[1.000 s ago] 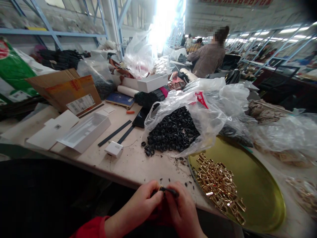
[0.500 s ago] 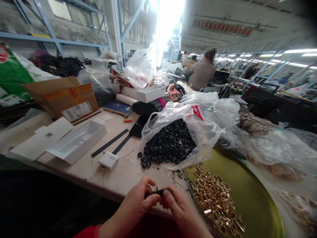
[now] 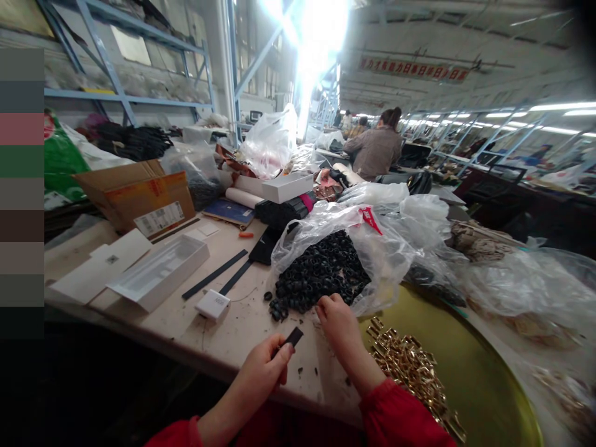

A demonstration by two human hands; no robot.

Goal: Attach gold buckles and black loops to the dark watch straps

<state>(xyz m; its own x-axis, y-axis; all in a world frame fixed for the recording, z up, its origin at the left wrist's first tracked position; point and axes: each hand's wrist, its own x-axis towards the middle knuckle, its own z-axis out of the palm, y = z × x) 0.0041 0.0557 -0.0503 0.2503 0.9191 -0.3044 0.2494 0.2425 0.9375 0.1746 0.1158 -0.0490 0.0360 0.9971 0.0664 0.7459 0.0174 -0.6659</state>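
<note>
My left hand is closed around a short black strap, whose end sticks up past the thumb. To its right, my right hand reaches to the near edge of a heap of small black loops. Its fingers are pinched together; whatever is between them is hidden. The loops spill from an open clear plastic bag onto the table. Beside my right forearm, gold metal buckles lie piled on a round gold tray.
Left of the bag are black strips, a small white box, a white open tray box and a cardboard carton. Plastic bags cover the right side. A person sits further back, facing away.
My hands were together on the black strap. Now the right hand has let go and moved forward to the loops, while the left keeps the strap.
</note>
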